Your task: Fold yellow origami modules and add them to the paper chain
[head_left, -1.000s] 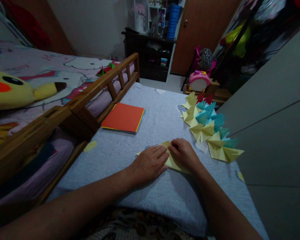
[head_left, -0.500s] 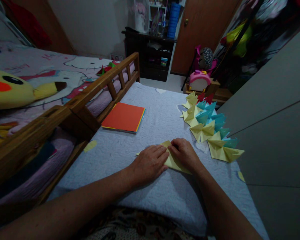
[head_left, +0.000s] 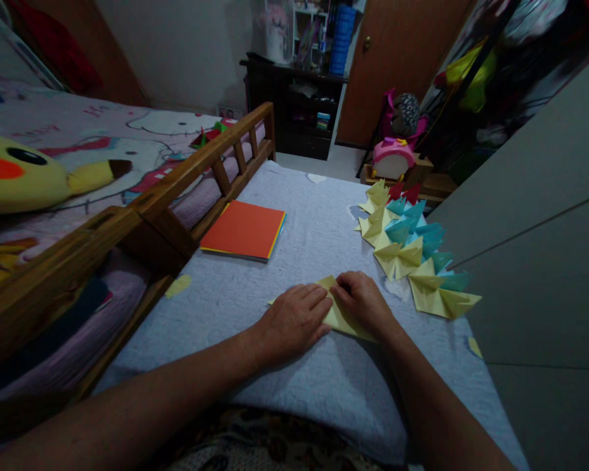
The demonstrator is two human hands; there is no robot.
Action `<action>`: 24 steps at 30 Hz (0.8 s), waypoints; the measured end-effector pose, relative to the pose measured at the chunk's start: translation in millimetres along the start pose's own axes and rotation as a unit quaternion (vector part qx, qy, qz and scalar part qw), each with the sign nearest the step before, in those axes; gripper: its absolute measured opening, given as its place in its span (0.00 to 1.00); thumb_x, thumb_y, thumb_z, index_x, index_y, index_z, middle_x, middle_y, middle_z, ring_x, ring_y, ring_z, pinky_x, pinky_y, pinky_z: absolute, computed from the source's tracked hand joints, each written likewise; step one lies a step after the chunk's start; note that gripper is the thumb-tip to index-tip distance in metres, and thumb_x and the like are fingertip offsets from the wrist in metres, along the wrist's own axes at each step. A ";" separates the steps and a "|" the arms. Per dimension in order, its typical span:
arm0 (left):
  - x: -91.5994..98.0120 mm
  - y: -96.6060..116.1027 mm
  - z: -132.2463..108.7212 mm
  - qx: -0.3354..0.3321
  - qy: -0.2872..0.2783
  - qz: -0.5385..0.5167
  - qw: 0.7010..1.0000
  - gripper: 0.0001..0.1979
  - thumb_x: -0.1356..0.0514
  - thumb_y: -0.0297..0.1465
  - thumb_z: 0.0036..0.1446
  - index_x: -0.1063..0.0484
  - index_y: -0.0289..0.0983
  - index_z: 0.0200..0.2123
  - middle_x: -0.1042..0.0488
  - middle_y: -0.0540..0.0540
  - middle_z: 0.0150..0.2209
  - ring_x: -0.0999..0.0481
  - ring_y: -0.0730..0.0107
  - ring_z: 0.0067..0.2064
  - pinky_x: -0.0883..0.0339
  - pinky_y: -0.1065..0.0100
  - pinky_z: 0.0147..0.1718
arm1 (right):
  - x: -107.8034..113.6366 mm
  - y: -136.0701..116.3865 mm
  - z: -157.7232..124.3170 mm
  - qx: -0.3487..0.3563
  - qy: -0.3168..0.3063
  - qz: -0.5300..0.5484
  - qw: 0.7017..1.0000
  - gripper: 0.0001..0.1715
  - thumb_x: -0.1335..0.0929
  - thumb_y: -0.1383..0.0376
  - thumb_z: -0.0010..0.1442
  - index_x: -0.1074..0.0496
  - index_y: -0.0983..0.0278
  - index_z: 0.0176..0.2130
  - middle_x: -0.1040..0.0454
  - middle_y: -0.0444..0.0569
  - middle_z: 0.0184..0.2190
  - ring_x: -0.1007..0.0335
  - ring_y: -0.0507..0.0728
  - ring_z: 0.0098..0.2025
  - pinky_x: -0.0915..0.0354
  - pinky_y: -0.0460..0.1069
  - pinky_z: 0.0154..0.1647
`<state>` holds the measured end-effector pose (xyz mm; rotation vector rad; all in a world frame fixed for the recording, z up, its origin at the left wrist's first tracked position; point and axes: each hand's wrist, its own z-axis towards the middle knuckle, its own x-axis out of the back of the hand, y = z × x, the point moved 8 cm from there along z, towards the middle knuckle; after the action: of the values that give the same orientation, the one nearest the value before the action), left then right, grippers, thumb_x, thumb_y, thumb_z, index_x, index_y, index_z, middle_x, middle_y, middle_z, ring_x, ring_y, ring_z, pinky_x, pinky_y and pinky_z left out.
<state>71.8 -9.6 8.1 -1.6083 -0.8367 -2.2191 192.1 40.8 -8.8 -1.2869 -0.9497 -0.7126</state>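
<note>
A folded sheet of pale yellow origami paper [head_left: 345, 323] lies on the cloth in front of me, partly hidden under both hands. My left hand [head_left: 294, 322] rests flat over its left part, fingers stretched out and pressing down; a small yellow tip pokes out beyond the hand. With bent fingers, my right hand [head_left: 364, 302] grips the paper near its upper corner, the thumb side close to my left fingertips. Finished folded paper pieces stand to the right: yellow ones [head_left: 434, 293], blue ones [head_left: 427, 239] and red ones [head_left: 411, 193].
A stack of coloured paper squares [head_left: 244, 229], orange on top, lies at the left of the cloth-covered surface [head_left: 309, 222]. A wooden rail [head_left: 196, 160] borders the left side, with a yellow plush toy [head_left: 24, 173] beyond. A pale panel [head_left: 544, 261] rises on the right.
</note>
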 end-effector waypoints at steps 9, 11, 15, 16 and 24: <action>0.6 0.8 0.4 0.003 -0.005 -0.003 1.000 0.16 0.42 0.34 0.65 0.32 0.34 0.54 0.27 0.37 0.53 0.29 0.53 0.55 0.33 0.53 0.55 | -1.0 1.2 0.3 0.003 0.000 0.002 1.000 0.11 0.32 0.67 0.61 0.27 0.63 0.26 0.28 0.46 0.26 0.38 0.55 0.31 0.47 0.49 0.35; 0.5 1.1 0.6 0.004 -0.010 0.000 1.000 0.16 0.41 0.34 0.65 0.32 0.33 0.53 0.27 0.37 0.53 0.29 0.53 0.55 0.33 0.53 0.55 | -1.0 0.8 -0.2 0.002 -0.004 0.007 1.000 0.12 0.33 0.67 0.61 0.27 0.63 0.26 0.28 0.46 0.25 0.37 0.55 0.31 0.47 0.49 0.35; 2.3 2.1 1.0 0.001 -0.009 0.004 1.000 0.16 0.41 0.34 0.65 0.32 0.33 0.53 0.27 0.37 0.53 0.29 0.52 0.55 0.33 0.53 0.54 | -0.3 0.1 -1.1 0.005 -0.003 0.014 1.000 0.11 0.33 0.67 0.62 0.27 0.64 0.27 0.27 0.47 0.26 0.36 0.55 0.32 0.46 0.49 0.36; 2.7 2.1 1.1 0.001 -0.008 0.003 1.000 0.16 0.41 0.34 0.65 0.32 0.33 0.53 0.27 0.37 0.53 0.29 0.53 0.55 0.33 0.53 0.54 | -0.1 0.1 -1.2 0.006 -0.002 0.013 1.000 0.11 0.33 0.67 0.62 0.27 0.64 0.28 0.27 0.47 0.27 0.36 0.55 0.32 0.46 0.49 0.37; 0.2 0.1 0.8 -0.003 -0.005 0.012 1.000 0.17 0.41 0.36 0.65 0.32 0.33 0.53 0.27 0.37 0.53 0.29 0.53 0.54 0.33 0.54 0.54 | 0.1 -0.3 -0.6 -0.003 -0.009 0.001 1.000 0.10 0.33 0.67 0.62 0.26 0.64 0.28 0.27 0.47 0.27 0.37 0.55 0.33 0.46 0.49 0.37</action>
<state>72.4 -9.2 8.5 -1.6242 -0.8091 -2.2005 192.0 40.2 -8.5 -1.3014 -0.9607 -0.7037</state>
